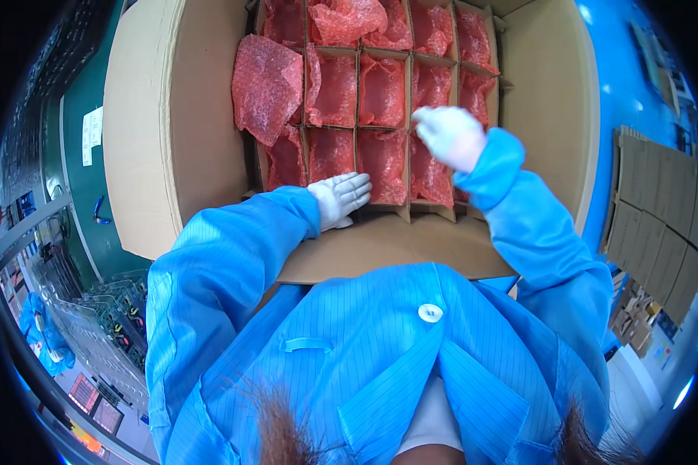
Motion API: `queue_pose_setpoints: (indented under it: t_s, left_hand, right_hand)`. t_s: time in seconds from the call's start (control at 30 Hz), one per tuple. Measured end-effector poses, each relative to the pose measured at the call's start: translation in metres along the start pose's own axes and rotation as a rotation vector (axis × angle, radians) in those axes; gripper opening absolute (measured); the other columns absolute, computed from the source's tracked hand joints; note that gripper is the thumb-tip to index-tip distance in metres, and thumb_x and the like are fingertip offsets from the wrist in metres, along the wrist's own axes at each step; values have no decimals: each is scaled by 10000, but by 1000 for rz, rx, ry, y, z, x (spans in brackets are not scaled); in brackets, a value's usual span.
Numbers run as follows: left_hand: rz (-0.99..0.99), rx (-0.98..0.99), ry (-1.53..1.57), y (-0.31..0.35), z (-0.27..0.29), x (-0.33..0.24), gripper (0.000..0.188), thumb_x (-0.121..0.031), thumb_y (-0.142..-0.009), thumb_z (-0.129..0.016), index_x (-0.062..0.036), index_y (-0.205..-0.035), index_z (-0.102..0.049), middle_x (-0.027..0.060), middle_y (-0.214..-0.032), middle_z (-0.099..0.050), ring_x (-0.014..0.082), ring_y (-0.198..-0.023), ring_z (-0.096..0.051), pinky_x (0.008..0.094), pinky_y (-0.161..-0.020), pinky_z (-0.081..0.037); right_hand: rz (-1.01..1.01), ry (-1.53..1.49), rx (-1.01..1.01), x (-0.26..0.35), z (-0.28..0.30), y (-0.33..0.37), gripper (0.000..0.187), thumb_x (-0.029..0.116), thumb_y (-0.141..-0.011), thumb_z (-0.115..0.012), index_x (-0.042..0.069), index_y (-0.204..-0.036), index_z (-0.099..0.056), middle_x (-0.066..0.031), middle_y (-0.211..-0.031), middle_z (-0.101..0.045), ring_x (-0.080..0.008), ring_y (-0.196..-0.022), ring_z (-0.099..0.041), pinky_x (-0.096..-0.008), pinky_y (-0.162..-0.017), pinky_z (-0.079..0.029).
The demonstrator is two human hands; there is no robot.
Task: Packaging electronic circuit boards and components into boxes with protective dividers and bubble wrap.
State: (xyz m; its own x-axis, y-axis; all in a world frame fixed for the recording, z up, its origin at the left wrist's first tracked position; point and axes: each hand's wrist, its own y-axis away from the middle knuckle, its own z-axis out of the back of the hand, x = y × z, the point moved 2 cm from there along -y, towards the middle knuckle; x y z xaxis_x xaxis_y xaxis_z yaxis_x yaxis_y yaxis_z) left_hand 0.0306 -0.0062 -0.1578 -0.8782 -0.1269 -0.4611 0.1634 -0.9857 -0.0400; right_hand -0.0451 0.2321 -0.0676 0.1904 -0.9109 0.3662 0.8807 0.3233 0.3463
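Note:
In front of me is a large cardboard box [209, 101], divided by a grid of cardboard partitions [409, 167]. Pink bubble-wrap bags [381, 89] line the cells, and many have gaping tops. Over the far left cells lies a loose-looking pink bubble-wrap bag [267, 87]. My left hand [340, 200], in a white glove, rests flat with fingers stretched out over a near cell. My right hand [451, 136], also gloved, is above the right-hand cells with its fingers curled together, slightly blurred. Whatever its fingers may hold is hidden.
The box's side flap [139, 132] folds outward on the left, and its near flap [395, 244] lies against my body. Stacked flat cardboard [655, 213] stands to the right. At the left, a rack of circuit boards [116, 318] stands beside a green surface [93, 201].

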Motion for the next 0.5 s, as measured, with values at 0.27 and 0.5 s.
queue_pose_setpoints:
  t_s: [0.27, 0.5]
  left_hand:
    - [-48, 65, 55, 12, -13, 9, 724, -336, -680, -516, -40, -1303, -297, 130, -1400, -226, 278, -1305, -193, 403, -1069, -175]
    - [-6, -7, -1, 4, -2, -5, 626, -304, -697, -499, -40, -1248, -361, 140, -1345, -318, 289, -1249, -297, 401, -1035, -235]
  right_hand:
    - [-59, -54, -437, -17, 55, -84, 351, 289, -783, -524, 55, -1043, -553, -124, -920, -622, -320, -845, -583, -375, -733, -461]
    - [-205, -95, -546, 21, 57, -168, 388, 325, -773, -554, 54, -1052, -552, -132, -953, -614, -315, -859, -579, -361, -762, -453]
